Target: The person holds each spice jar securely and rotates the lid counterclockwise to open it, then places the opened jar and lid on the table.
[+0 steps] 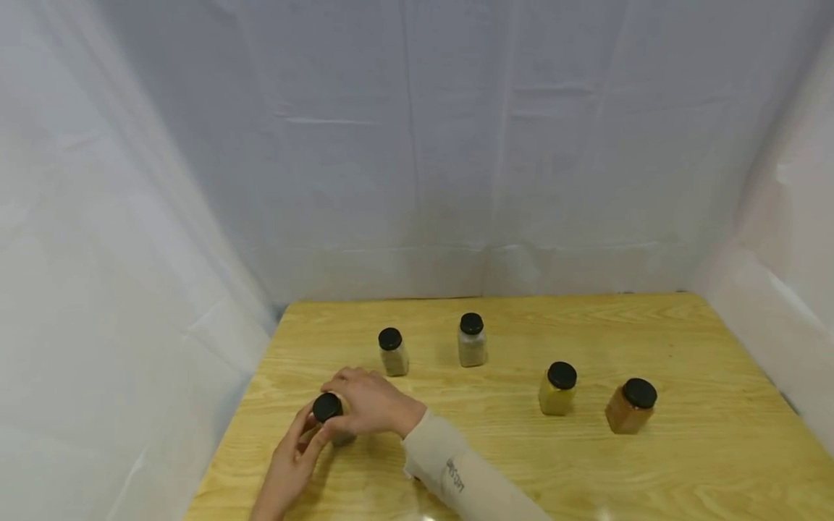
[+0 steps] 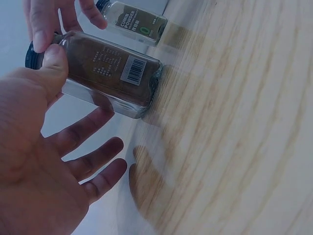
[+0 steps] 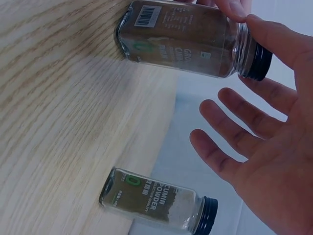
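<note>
A square glass spice jar (image 1: 343, 438) with brown powder and a black lid is between both hands at the table's left; its base appears to be on the wood. My left hand (image 1: 291, 461) holds the jar (image 2: 110, 68) near its neck, the thumb in front and the index finger passing behind; the other fingers are spread apart. From the other side, my right hand (image 1: 373, 402) pinches around the neck and lid with thumb and index finger, its remaining fingers extended. Behind them stands a cumin powder jar (image 3: 151, 198), upright and untouched.
Further right on the wooden table (image 1: 495, 449) stand a pale-powder jar (image 1: 472, 347), a yellow-powder jar (image 1: 556, 396) and a reddish-powder jar (image 1: 627, 414), all black-lidded. White sheeting (image 1: 456, 181) hangs behind the table and along both sides.
</note>
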`<move>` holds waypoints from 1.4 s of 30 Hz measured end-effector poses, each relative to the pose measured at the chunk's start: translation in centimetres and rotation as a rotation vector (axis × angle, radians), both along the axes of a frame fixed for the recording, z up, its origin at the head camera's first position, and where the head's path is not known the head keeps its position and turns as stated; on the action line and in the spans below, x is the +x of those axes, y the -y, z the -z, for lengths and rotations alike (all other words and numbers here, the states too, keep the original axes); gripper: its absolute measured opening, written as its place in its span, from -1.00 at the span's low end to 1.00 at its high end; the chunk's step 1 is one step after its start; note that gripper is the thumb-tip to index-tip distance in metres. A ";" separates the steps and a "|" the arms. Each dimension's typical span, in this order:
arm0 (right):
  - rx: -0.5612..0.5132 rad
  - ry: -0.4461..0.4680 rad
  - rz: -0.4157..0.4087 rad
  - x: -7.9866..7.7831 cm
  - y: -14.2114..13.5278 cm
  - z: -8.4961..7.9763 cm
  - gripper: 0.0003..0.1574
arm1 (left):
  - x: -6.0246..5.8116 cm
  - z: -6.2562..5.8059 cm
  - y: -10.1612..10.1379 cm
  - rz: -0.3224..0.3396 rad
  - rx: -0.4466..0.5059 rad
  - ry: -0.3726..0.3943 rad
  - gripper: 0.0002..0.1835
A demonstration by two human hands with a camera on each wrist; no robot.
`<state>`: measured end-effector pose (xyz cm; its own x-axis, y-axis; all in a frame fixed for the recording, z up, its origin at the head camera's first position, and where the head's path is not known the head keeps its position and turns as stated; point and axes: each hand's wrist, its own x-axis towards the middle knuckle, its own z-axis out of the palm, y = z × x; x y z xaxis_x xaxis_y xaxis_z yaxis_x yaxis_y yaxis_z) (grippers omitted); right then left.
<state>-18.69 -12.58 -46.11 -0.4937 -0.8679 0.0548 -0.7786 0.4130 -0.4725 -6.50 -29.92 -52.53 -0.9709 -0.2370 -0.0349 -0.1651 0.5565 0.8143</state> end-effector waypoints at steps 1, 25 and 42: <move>-0.001 0.006 0.006 0.0 -0.1 0.0 -0.25 | 0.0 0.0 0.0 0.002 -0.001 -0.004 -0.37; -0.017 0.119 -0.038 -0.5 -0.1 0.2 -0.29 | 0.2 0.1 0.0 0.039 0.028 -0.014 -0.35; -0.061 0.109 0.020 -0.7 -0.9 -0.3 -0.38 | -0.1 -0.2 -0.3 -0.004 0.038 0.023 -0.35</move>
